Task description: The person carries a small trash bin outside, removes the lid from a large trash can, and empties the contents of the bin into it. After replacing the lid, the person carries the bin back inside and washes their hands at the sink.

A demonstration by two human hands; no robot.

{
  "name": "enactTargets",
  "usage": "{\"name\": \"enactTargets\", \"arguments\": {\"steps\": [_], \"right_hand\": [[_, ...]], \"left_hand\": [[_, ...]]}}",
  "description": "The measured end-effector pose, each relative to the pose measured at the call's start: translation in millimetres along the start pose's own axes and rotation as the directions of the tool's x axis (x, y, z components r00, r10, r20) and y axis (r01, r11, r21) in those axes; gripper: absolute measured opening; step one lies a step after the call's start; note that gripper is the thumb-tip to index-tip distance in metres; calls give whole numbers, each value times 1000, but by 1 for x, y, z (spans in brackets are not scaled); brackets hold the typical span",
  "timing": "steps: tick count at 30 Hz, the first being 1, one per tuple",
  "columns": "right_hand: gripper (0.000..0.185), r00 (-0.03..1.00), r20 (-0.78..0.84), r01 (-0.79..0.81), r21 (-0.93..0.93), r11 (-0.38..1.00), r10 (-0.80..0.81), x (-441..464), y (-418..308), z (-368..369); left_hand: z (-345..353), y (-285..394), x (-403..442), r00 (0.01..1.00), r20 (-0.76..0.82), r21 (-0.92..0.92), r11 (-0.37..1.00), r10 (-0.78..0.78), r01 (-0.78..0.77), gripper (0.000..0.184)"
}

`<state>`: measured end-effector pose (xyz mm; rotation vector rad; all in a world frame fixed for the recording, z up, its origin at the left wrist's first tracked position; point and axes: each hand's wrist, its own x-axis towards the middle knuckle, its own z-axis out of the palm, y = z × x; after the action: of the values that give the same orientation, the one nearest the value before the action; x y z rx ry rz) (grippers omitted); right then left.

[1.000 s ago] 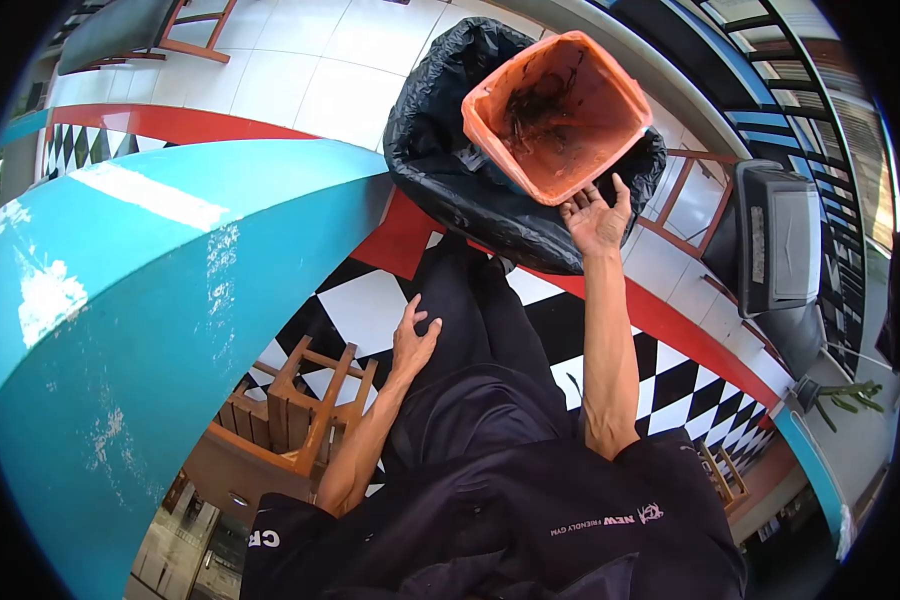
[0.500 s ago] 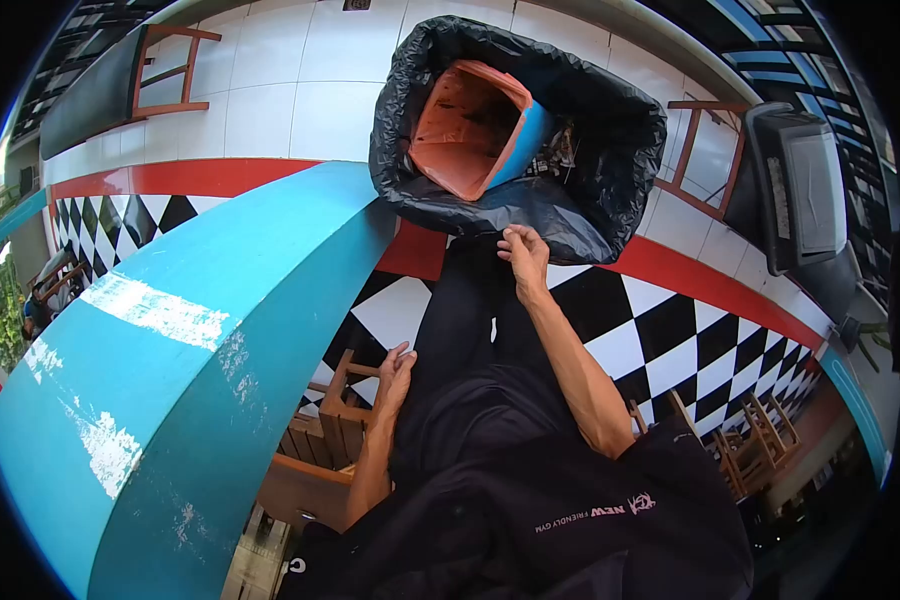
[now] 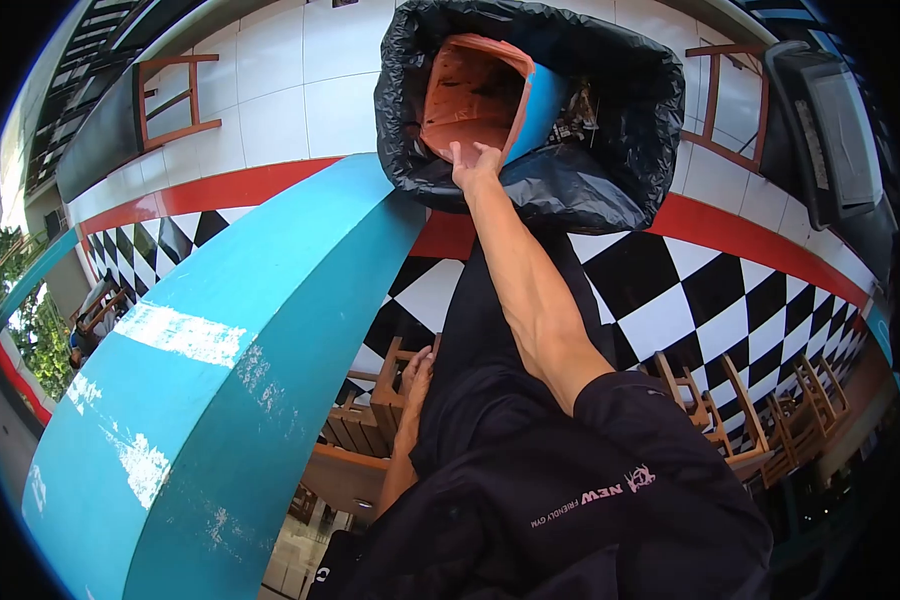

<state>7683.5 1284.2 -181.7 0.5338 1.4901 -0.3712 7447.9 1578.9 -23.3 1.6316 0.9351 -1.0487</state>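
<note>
Dark-smudged inside, the orange-and-blue container (image 3: 470,100) lies tilted within the black bag-lined bin (image 3: 580,190).

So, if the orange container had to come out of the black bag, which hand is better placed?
Probably the right hand: its fingers are at the near rim of the orange container in the black bag. The left hand is down beside the leg.

Eatery-like room, checkered floor (image 3: 656,312), wooden chairs (image 3: 705,405), turquoise painted pillar (image 3: 240,340)
</note>
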Motion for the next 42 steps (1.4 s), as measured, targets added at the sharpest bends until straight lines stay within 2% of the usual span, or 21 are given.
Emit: {"name": "enactTargets", "arguments": {"steps": [1,4,5,8,10,12,14,16,18,20,24,26,28,30,32,34,36,38,40,41,42], "right_hand": [[61,996,1,-84,56,995,85,19,2,1],[63,999,7,-54,110,992,54,41,9,0],[39,997,-34,-71,128,989,76,46,9,2],[36,973,-94,-188,224,956,213,71,11,1],[34,982,-91,-147,186,971,166,69,17,2],[29,991,-62,120,25,992,-119,57,21,5],[24,978,-120,177,23,984,-173,42,12,6],[20,888,-272,326,-197,925,-371,36,2,6],[28,612,-158,556,-611,564,-775,25,-5,-11],[33,358,75,718,-659,223,-931,40,-29,-33],[26,321,500,802,-595,-50,-805,33,-101,-64],[22,262,642,875,-473,-104,-720,15,-136,-70],[20,384,730,897,-439,42,-566,-39,-166,-67],[23,361,763,866,-488,-110,-537,-60,-195,-66],[22,337,789,888,-448,-105,-514,-69,-207,-56],[25,279,880,875,-398,-275,-384,-53,-218,-33],[28,357,865,747,-490,-448,-351,-13,-215,1],[30,434,861,713,-509,-482,-267,61,-201,27],[33,722,692,632,-662,-403,-7,90,-176,43],[33,727,686,631,-670,-392,-3,87,-176,43],[34,603,780,656,-603,-455,-166,79,-179,38]], "left_hand": [[-1,-1,-2,1000,-5,-39,999,-7,7,44],[-8,-5,-2,999,-23,-125,992,-22,19,43],[-6,1,-5,998,-47,-105,994,-42,36,43],[-2,10,-13,996,-62,-186,981,-62,50,43],[-9,2,-6,997,-40,-178,982,-69,60,42],[-15,4,-2,997,-23,-169,984,-68,63,42],[-13,9,-4,1000,-6,-109,994,-10,9,40],[-12,13,-1,1000,27,-72,997,-16,17,43],[-16,15,4,998,53,-32,999,-23,25,45],[-21,9,13,998,58,-3,1000,-11,11,45],[-17,21,19,998,39,0,999,-50,50,43],[-13,30,18,995,94,-25,999,-40,43,40],[-15,26,22,995,97,-8,1000,-19,20,39],[-16,21,22,995,100,16,1000,-7,5,38],[-17,15,22,995,99,30,999,16,-19,38],[-18,3,20,996,88,18,999,25,-27,38],[-16,-9,14,998,56,4,1000,27,-27,38],[-3,-10,-1,1000,31,-6,1000,-2,2,39],[12,-9,-12,1000,-14,12,1000,-8,8,43],[20,-6,-17,999,-19,-24,999,-29,29,44],[26,-9,-32,998,-25,-65,996,-61,59,44]]}}
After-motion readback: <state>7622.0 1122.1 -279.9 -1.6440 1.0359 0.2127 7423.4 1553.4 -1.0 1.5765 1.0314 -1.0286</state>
